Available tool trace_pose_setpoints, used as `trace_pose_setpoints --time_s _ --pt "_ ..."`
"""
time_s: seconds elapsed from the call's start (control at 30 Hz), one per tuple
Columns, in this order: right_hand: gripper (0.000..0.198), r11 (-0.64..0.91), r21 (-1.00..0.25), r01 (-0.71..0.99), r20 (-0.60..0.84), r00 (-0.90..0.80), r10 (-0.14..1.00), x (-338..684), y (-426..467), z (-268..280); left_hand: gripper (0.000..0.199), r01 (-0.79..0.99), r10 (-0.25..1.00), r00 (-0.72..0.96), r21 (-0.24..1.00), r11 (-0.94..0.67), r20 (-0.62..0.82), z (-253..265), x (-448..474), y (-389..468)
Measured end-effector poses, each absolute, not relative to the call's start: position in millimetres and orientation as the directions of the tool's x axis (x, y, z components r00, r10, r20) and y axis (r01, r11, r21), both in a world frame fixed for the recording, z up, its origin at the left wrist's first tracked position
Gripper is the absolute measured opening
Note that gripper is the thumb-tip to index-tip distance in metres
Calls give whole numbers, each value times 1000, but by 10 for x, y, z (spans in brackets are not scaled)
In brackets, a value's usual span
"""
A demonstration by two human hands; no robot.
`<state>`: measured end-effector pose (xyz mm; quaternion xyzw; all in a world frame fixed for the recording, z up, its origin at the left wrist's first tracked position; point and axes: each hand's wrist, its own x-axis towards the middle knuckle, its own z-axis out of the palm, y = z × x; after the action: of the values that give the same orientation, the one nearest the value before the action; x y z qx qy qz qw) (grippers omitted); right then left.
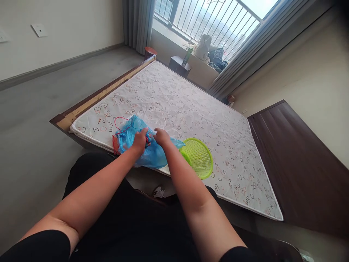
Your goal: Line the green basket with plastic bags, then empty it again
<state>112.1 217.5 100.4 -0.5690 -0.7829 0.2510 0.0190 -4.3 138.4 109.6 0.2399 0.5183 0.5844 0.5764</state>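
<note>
A thin blue plastic bag (152, 156) with red drawstrings (116, 136) lies crumpled near the front edge of the mattress. My left hand (141, 141) is closed around a bunched dark blue and red part, which looks like the gathered bag and its string. Just to its right, my right hand (161, 137) has curled fingers on the bag's plastic; the fingertips are partly hidden. Beside my right forearm, a lime green mesh basket (200, 158) rests on its side, its opening facing right. The bag's right end touches the basket's rim.
The mattress (174, 94), printed with letters, lies on a wooden bed frame (100, 95) with a dark headboard (300, 160) at right. A small dark nightstand (180, 65) stands beyond it. Bags (203, 47) sit on the window ledge. A shoe (159, 191) shows below me.
</note>
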Motion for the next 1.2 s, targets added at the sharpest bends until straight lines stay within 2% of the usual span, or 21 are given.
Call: trace_pose_setpoints --time_s 0.03,0.07,0.1,0.13,0.17,0.23,0.3,0.33,0.43,0.53,0.67,0.73,0.83,0.93,1.03,1.1,1.2 --pt "33 243 -394 887 -249 -357 900 1142 2198 1023 39 -396 936 20 857 331 -352 1120 -8 1322" --pt "27 258 -386 886 -217 -359 908 1169 2211 1060 37 -318 881 287 830 459 -377 1135 21 1256" --pt "25 269 -394 879 -163 -355 920 1205 2217 1118 34 -199 763 516 811 550 -391 1138 44 1191" --pt "24 284 -420 862 -85 -349 933 1252 2216 1195 31 -68 627 667 804 590 -403 1131 63 1128" --pt "23 298 -464 835 5 -334 943 1312 2209 1291 27 48 505 756 805 592 -417 1116 82 1072" --pt "21 339 -571 748 169 -297 940 1471 2168 1530 19 220 340 829 818 531 -444 1073 119 987" --pt "21 389 -673 629 317 -229 920 1683 2082 1809 20 298 279 845 835 463 -456 1038 154 945" --pt "21 403 -713 573 376 -173 910 1806 2021 1952 24 303 297 840 846 439 -455 1031 168 937" --pt "22 448 -776 444 501 1 866 2234 1791 2326 30 190 522 755 894 407 -398 1055 199 946" --pt "22 464 -784 413 584 236 777 2725 1552 2506 27 14 721 635 937 348 -277 1086 248 969" --pt "27 334 -835 436 528 469 707 3396 1267 2316 45 -150 919 315 944 295 -237 1042 391 998" --pt "31 241 -876 417 450 530 719 3695 1117 2071 57 -170 962 152 953 251 -226 1008 475 1011" --pt "36 95 -895 435 340 530 777 4058 866 1636 67 -149 980 53 968 200 -194 1001 608 1020" --pt "37 -11 -871 492 231 428 874 4302 623 1256 66 -77 981 107 983 168 -159 1037 777 1003" --pt "34 -3 -844 537 175 280 944 4437 448 1017 45 119 975 208 991 53 -78 1068 987 951" --pt "35 2 -812 584 202 277 939 4481 382 952 33 287 962 274 956 -62 -20 1074 1137 882" --pt "34 -36 -733 679 340 413 845 4486 361 995 27 522 926 377 821 -232 23 1063 1346 713"
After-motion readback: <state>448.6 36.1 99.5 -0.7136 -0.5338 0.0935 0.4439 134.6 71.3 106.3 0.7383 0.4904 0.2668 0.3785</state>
